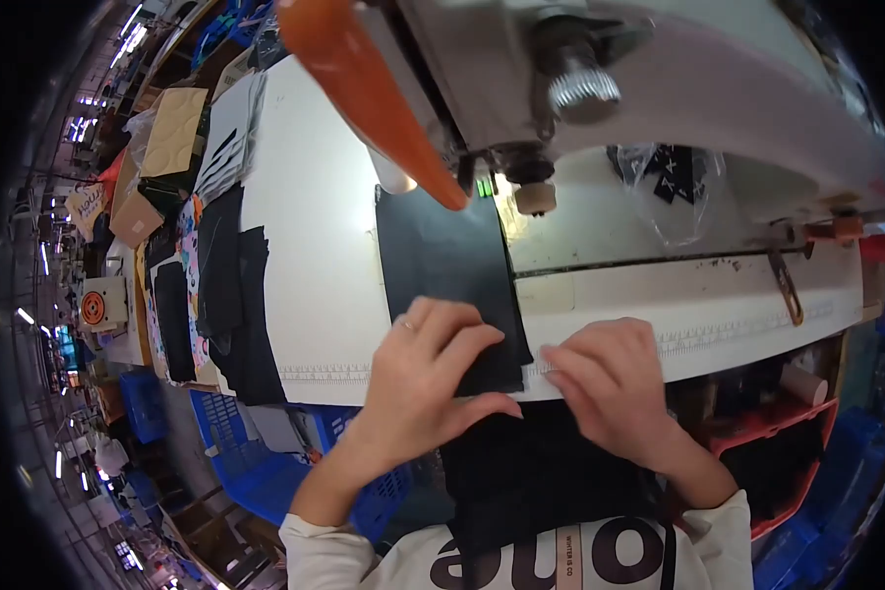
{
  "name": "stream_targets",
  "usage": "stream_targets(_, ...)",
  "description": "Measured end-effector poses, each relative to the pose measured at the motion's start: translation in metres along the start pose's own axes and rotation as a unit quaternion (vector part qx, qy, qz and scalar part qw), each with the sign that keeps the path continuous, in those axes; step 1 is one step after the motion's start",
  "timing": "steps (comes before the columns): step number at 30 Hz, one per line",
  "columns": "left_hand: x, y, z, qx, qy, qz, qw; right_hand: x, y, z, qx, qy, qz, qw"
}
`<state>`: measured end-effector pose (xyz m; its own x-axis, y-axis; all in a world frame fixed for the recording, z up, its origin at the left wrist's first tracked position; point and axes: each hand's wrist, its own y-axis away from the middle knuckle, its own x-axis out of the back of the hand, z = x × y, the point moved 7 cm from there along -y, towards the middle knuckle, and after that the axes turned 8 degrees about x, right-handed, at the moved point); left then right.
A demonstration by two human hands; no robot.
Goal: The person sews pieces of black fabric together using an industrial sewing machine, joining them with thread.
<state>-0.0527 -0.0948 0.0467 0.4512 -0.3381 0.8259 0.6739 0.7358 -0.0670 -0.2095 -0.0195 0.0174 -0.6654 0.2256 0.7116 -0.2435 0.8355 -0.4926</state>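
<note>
A black fabric panel (442,256) lies on the white sewing table, its upper end under the head of a sewing machine (521,59). My left hand (428,379) is over the panel's near end, thumb stretched away from the bent fingers and nothing visible between them. Just right of the panel's lower corner is my right hand (615,388), its fingers drawn together towards the thumb. Whether a small thing is pinched there is too hard to make out. An orange lever (374,98) on the machine hangs above the panel.
Black fabric stacks (236,305) lie on the table's left side, beyond them a cardboard box (136,211). A ruler strip (737,329) runs along the front edge, near a small cutter (785,285). A plastic bag (674,187) lies behind. Blue (256,477) and red crates (777,423) stand below.
</note>
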Motion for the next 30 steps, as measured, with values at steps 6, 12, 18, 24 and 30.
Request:
stream_targets(6, -0.018, 0.027, -0.001, 0.008, 0.013, 0.071, 0.997, -0.025, 0.019, -0.015, 0.043, -0.050, 0.003, 0.998)
stream_targets(12, -0.012, 0.037, 0.020, -0.035, -0.048, 0.126, 0.990, -0.029, 0.026, -0.022, 0.080, 0.000, -0.007, 0.997)
stream_targets(18, -0.025, 0.029, 0.028, 0.017, -0.160, 0.158, 0.974, -0.029, 0.027, -0.025, 0.091, 0.014, 0.003, 0.996)
stream_targets(24, -0.035, 0.033, 0.025, -0.078, -0.217, 0.152, 0.961, -0.030, 0.027, -0.025, 0.100, 0.021, 0.009, 0.995)
stream_targets(30, -0.029, 0.034, 0.033, -0.171, -0.266, 0.129, 0.940, -0.028, 0.027, -0.025, 0.100, 0.033, 0.017, 0.994)
